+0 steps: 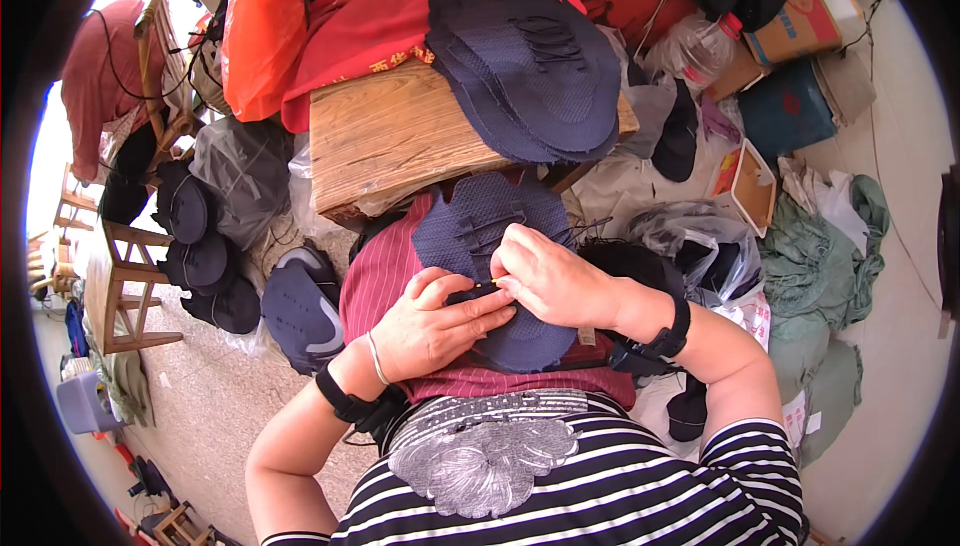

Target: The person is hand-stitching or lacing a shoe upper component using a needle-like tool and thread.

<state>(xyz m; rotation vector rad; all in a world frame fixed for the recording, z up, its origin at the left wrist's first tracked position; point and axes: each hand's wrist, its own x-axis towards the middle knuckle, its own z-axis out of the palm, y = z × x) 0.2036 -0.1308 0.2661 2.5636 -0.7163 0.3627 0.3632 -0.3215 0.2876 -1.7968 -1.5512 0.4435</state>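
A navy knit shoe upper (470,231) lies spread over my lap, with dark lace-like strips crossing its middle. My left hand (435,331) rests over the lower part of it, fingers bent and gripping the fabric near a dark strip. My right hand (545,281) is pinched just above the left fingertips. A tiny yellowish bit shows at the right fingertips, too small to name. Beyond my lap, a stack of similar shoe uppers (530,116) sits on a wooden table (390,136); the top one has dark lacing across it.
A red cloth (400,31) and an orange-red plastic bag (262,36) are at the back. To the left are dark finished pieces (205,266) and a wooden stool (125,281). To the right stand a clear plastic jug (700,51), a carton (795,21) and green cloth (825,256).
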